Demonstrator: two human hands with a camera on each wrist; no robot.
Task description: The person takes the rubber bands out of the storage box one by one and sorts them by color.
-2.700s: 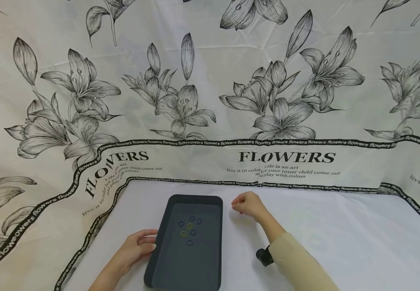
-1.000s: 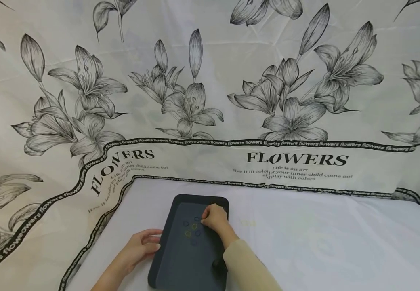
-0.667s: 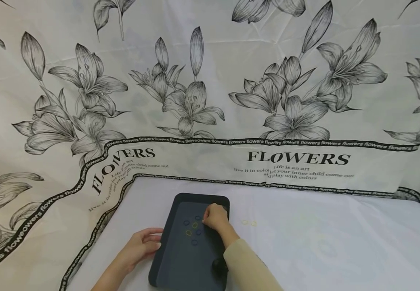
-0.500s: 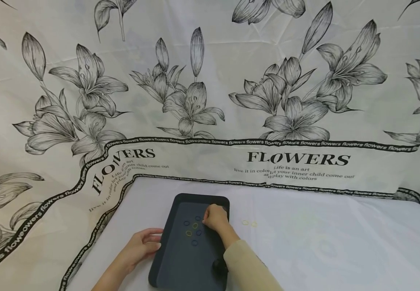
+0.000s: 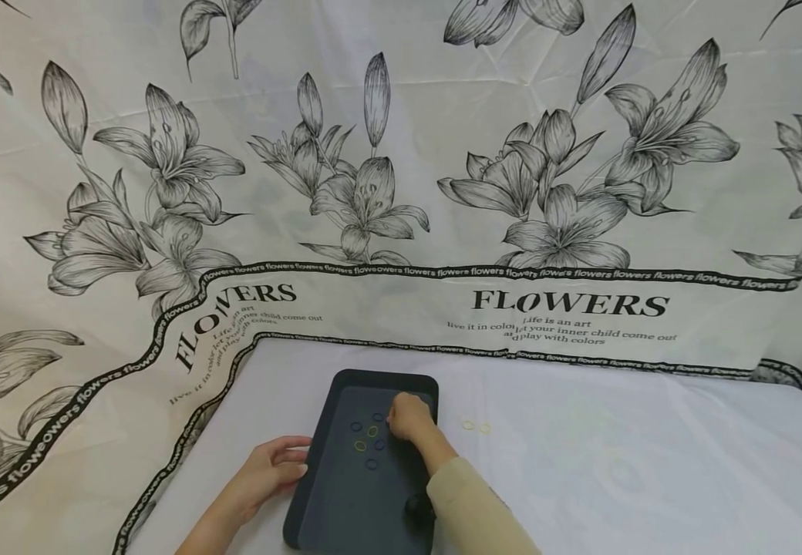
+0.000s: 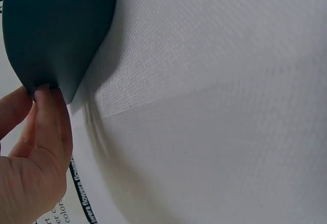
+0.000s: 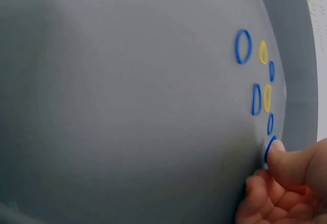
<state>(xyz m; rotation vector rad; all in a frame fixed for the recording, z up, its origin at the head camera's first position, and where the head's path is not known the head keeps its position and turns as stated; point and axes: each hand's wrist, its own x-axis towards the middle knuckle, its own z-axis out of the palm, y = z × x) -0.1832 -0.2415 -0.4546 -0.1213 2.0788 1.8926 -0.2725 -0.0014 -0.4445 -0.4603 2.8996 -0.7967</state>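
A dark grey tray (image 5: 345, 501) lies on the white table, with several small blue rubber bands (image 7: 243, 46) and two yellow ones (image 7: 267, 98) on its floor. My left hand (image 5: 262, 474) holds the tray's left edge; in the left wrist view its thumb and fingertips meet at the rim. Reaching over the tray's right side, my right hand (image 5: 411, 418) has its fingers curled down at the floor. The right wrist view shows its thumb on a blue rubber band (image 7: 270, 147), pinched at the tray's far end and partly hidden.
Two pale yellow rubber bands (image 5: 476, 427) lie side by side on the white tablecloth (image 5: 616, 462), right of the tray. Behind stands a flower-printed cloth (image 5: 373, 301) whose black-lined border meets the table's back edge. A black wrist device (image 5: 418, 509) hangs under my right sleeve.
My right hand has come left from the tablecloth into the tray, then stayed nearly still at the blue rubber band. Two yellow bands now show on the cloth. The left hand keeps its place.
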